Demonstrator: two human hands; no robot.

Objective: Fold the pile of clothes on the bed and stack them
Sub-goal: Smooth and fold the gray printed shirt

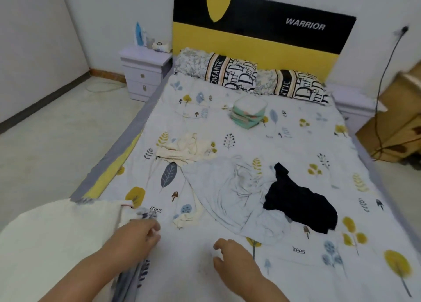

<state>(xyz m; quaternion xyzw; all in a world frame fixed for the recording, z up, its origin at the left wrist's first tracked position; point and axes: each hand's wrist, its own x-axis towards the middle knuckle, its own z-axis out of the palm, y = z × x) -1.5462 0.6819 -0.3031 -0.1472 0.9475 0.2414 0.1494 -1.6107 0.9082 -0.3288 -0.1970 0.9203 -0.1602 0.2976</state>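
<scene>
Leaning over the foot of the bed (296, 142), I have both hands low on the leaf-printed sheet. My left hand (136, 235) has its fingers curled, pinching a bunched fold of grey-patterned fabric (145, 215) at the near left edge of the bed; whether that fold is the sheet itself or a separate piece, I cannot tell. Just left of it lies a large white cloth (52, 240), draped over the bed's near left corner. My right hand (230, 258) rests beside the left one, a little apart, its fingers bent down with the tips on the sheet; the picture is blurred there, and I cannot tell whether it grips anything.

The clothes to fold lie loose ahead of me. A pale blue garment (227, 192) is spread crumpled across the middle of the bed. A black garment (298, 199) lies on its right part, overlapping it. Beyond the blue one, to the left, sits a rumpled cream garment (184, 149), touching the blue one's far corner. A small cream piece (186, 218) lies just at the blue garment's near left edge. Further up, near the pillows (250, 76), stands a neat stack of folded clothes (249, 113) in white and mint green, well apart from the loose pile.

A black and yellow headboard (262, 32) rises behind the pillows, and a white nightstand (143, 71) stands at the left.
</scene>
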